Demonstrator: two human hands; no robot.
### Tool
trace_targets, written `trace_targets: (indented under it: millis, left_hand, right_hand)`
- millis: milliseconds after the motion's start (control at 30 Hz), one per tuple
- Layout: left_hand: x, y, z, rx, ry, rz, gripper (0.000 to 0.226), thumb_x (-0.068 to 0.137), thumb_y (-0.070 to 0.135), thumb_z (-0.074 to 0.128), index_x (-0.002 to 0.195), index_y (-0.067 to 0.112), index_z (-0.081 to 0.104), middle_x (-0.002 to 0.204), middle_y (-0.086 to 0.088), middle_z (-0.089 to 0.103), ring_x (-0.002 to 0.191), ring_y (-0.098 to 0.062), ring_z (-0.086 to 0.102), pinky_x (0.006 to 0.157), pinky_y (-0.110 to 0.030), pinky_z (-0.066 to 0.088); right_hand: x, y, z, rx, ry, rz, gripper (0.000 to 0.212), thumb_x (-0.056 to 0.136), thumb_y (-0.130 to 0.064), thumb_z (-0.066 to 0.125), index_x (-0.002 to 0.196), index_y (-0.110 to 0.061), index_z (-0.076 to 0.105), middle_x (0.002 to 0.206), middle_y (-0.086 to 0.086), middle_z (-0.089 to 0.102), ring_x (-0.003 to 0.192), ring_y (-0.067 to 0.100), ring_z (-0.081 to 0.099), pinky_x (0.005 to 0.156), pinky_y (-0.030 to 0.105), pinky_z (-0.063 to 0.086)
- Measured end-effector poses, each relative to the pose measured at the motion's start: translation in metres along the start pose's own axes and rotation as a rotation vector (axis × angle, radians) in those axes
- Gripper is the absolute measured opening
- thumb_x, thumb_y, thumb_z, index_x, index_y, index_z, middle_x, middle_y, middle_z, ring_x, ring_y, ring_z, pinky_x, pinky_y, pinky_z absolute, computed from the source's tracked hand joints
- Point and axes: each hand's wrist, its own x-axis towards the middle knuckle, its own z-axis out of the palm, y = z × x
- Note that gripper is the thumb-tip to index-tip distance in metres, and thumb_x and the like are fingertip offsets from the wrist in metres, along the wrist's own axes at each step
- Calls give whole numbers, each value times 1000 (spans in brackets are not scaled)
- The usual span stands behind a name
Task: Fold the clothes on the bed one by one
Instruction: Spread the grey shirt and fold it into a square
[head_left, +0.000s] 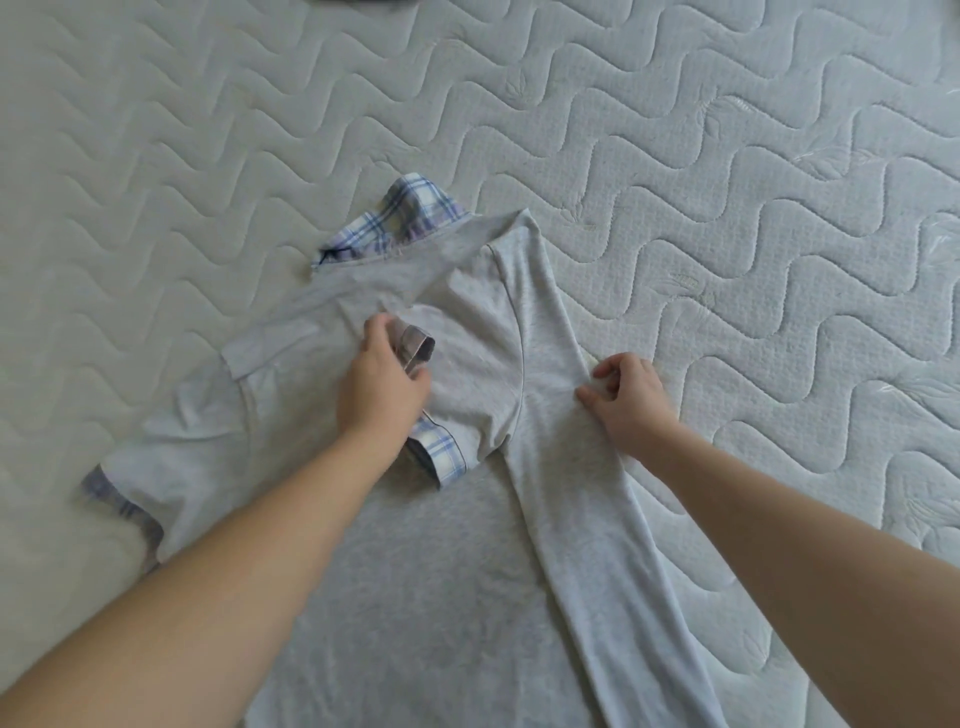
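Left hand (382, 382): down on the middle of the shirt (415, 571), fingers curled shut around the plaid cuff (415, 347) of a sleeve that's been folded in across the chest. Cuff end sticks out between thumb and fingers.

Right hand (628, 400): pinching the shirt's right folded edge, thumb and fingertips closed on the grey fabric right where it creases. Rest of the hand sits on the bed (779, 208) just beside the shirt.

Shirt: light grey, plaid trim, lying flat in the middle of the bed, collar end pointing to the far edge, hem running off the near edge of the view between the forearms. Right side is folded over into one long strip running from the shoulder down toward the near edge.

Collar (400, 215): blue-and-white plaid, peeking out past the grey at the far end.

Second plaid bit (441, 452): another plaid band shows just under the left wrist, on top of the grey. Can't tell which part of the shirt it is.

Left sleeve (156, 467): still spread out to the left side, unfolded, plaid cuff at its end, partly behind the left forearm.

Bed: pale quilted cover, wavy stitching. Something dark (363, 2) at the far edge, too cropped to tell what.
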Motion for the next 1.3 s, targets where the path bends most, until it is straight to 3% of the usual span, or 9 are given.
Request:
trace_targets:
  millis: [100,267,400,500,633,867,1067,1167,1300]
  left_hand:
    - [-4,-15,-4,-178,167,-166,17,94,21,56,101,5,57,103,-21,67,94,-39,60,69,-35,34]
    - [-35,1,-7,-259,274,60,34,100,24,51,69,12,41,56,-3,46,62,-33,44,58,-34,16]
    - [-58,10,2,-263,250,409,20,99,16,52,110,9,67,97,-2,70,91,-22,61,70,-16,37]
    - [-71,10,14,-261,188,559,35,98,19,46,128,12,62,124,-1,65,112,-16,60,96,-15,39]
    - [-81,9,32,-209,183,643,41,96,25,42,127,11,65,125,-5,65,114,-23,60,99,-36,47]
    - [-93,17,53,16,281,758,27,95,27,54,117,21,69,119,1,69,107,-22,63,92,-41,50]
    - [-103,26,85,188,99,727,41,83,17,66,124,18,64,126,-5,63,114,-27,58,96,-46,46]
    - [-111,26,101,258,40,703,45,85,16,51,129,16,61,132,-8,60,121,-29,54,99,-47,45]
    - [-121,26,113,282,21,641,47,90,16,45,136,12,55,143,-12,51,134,-32,45,108,-48,40]
  right_hand:
    - [-2,0,2,-13,14,-10,25,88,-30,70,104,-26,51,110,-6,43,106,17,46,96,31,40]
    - [-2,-9,-3,25,-18,61,21,89,-31,66,105,-27,53,109,-4,46,105,17,50,86,26,40]
    - [-12,-32,-7,172,112,56,25,95,-26,50,117,-23,60,97,-9,62,82,9,60,59,21,41]
    - [-8,-59,-3,327,15,-108,35,98,-19,42,128,-27,57,113,-11,64,102,8,61,81,21,48]
    - [33,-102,7,627,-189,-67,40,101,-18,36,140,-17,47,132,-3,57,121,12,53,105,30,41]
    - [70,-140,6,824,-245,196,29,98,-22,38,95,-11,65,91,8,69,80,21,64,65,27,52]
    - [83,-138,1,915,-215,229,40,102,-18,38,136,-2,51,127,2,62,119,16,57,78,21,50]
    - [95,-134,5,733,-188,215,34,97,-20,53,128,-11,63,125,7,66,109,18,65,85,28,54]
    - [102,-136,4,85,21,-72,32,95,-21,51,124,-21,65,114,-1,68,93,16,64,82,30,55]
